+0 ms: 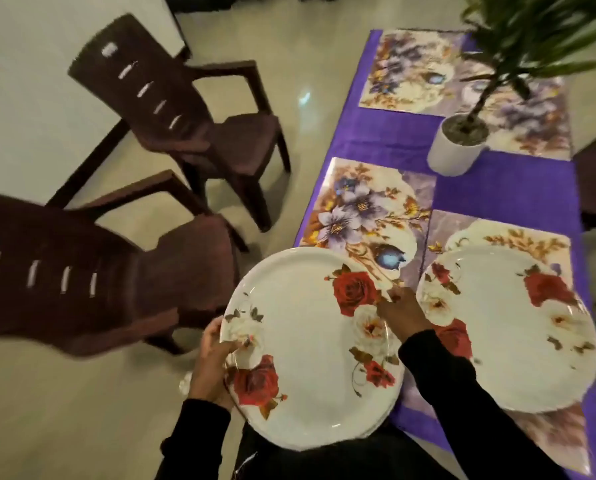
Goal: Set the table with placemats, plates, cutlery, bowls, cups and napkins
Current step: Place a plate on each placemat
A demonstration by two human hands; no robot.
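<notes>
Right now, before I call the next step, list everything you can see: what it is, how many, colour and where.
Held plate: one, white with red roses, gripped at both edges off the table's near-left corner; more rims may sit under it, cannot tell.
Set plate: one, same pattern, on the near-right placemat.
Placemats: four, floral purple and cream, two near, two far.
Tablecloth: one, purple, covering the table.
Potted plant: one, green in a white pot, mid-table.
Chairs: two, dark brown, left of the table.
Left hand: grips the held plate's left rim.
Right hand: grips its right rim.
</notes>
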